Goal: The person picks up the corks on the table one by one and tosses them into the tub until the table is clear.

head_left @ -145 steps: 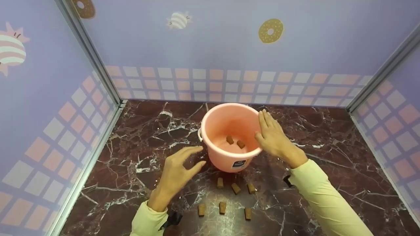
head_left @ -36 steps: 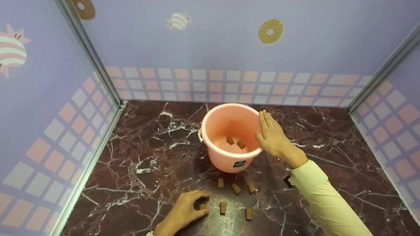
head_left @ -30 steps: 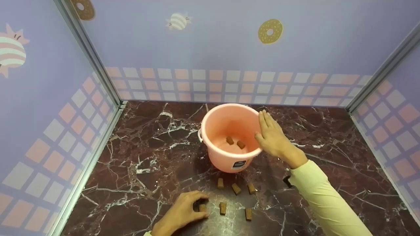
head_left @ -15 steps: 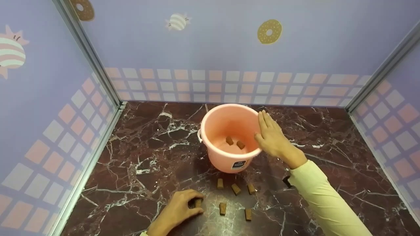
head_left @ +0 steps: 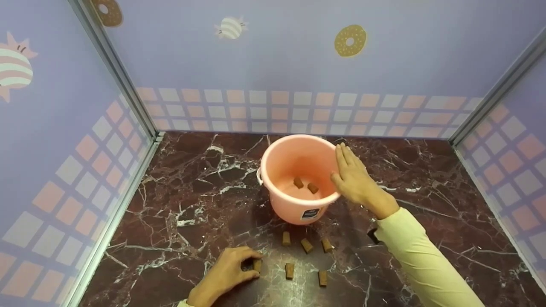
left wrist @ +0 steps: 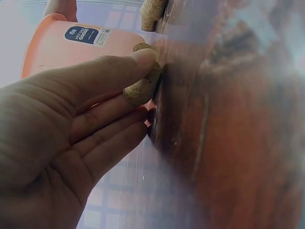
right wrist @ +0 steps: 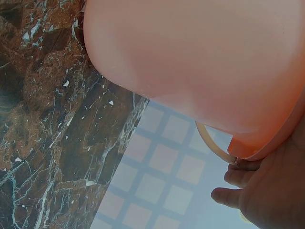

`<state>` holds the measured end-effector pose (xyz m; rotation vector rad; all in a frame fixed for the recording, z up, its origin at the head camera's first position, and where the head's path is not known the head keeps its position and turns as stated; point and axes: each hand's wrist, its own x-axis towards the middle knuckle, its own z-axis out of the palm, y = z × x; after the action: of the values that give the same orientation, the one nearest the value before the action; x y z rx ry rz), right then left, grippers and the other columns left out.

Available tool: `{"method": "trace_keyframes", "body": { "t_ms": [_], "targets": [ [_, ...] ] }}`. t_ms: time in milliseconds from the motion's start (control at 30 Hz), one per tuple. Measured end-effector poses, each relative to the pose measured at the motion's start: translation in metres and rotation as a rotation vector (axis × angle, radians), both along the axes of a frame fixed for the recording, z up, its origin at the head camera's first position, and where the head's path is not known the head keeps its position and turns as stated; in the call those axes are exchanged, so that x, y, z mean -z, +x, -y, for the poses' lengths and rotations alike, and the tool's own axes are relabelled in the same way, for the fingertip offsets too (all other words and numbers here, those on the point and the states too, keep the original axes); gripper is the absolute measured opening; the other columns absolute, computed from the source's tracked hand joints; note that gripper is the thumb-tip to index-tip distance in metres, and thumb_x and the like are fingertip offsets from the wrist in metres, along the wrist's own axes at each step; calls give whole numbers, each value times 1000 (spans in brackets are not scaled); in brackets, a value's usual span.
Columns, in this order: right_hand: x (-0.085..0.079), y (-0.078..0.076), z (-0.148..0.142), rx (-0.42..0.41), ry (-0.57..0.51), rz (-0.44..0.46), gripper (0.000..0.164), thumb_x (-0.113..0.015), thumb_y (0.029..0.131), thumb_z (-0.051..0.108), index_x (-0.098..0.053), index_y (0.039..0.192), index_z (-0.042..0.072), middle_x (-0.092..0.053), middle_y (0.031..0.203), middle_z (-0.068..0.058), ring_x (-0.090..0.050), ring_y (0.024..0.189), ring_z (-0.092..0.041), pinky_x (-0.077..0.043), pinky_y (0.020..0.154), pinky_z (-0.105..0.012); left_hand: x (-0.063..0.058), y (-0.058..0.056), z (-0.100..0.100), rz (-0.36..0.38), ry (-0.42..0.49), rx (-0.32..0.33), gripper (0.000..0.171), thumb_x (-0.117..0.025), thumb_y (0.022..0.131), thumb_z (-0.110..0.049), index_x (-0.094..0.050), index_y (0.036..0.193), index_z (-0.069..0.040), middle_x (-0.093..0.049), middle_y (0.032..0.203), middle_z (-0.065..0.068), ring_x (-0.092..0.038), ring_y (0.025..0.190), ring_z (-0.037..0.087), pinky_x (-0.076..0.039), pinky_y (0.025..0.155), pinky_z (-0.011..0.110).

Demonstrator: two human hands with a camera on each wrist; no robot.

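Low in the head view, my left hand (head_left: 225,269) pinches a tapered cork stopper (head_left: 257,266) at the marble tabletop. The left wrist view has my thumb pressed over that cork (left wrist: 140,90), with the index finger against its other side. A pink bucket (head_left: 290,211) stands upright farther back. Along its right rim rests my right hand (head_left: 356,181), its fingers straight. Two corks lie on the bucket's floor, one cork (head_left: 298,182) left of the other cork (head_left: 313,188). In the right wrist view, the bucket's outer wall (right wrist: 190,57) fills the upper right.
Several loose corks lie before the bucket: a back row starting with a cork (head_left: 286,238), and nearer a middle cork (head_left: 289,271) and a right cork (head_left: 323,278). The bucket's handle (head_left: 259,176) hangs at its left side. Patterned panels (head_left: 273,64) enclose the marble surface (head_left: 192,170).
My left hand has come from beside the bucket down to the front-left cork, closed in on it, and shifted it slightly left. My right hand and the bucket have stayed put.
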<state>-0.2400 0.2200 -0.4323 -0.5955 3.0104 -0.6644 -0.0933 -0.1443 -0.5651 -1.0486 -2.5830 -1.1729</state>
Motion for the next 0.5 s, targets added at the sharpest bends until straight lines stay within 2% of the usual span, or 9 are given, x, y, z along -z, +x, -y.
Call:
{"method": "trace_keyframes", "body": {
  "t_ms": [300,500],
  "targets": [
    [0,0,0,-5,-2,-10,76,-45,107,20,-5,163,-13,-1,172,-31,-1,160,-47,-2,129,-58,-2,0,-3,13,-25,-50,37,-95,74,-5,-80,108,-4,-78,101,1,-74,93,17,-63,87,36],
    [1,-1,0,-4,-6,-3,76,-44,107,21,-5,163,-14,-1,172,-32,-2,159,-49,-2,129,-59,-2,-1,-5,13,0,-56,37,-95,74,-4,-79,108,-2,-78,103,3,-74,94,19,-63,88,37]
  ]
}}
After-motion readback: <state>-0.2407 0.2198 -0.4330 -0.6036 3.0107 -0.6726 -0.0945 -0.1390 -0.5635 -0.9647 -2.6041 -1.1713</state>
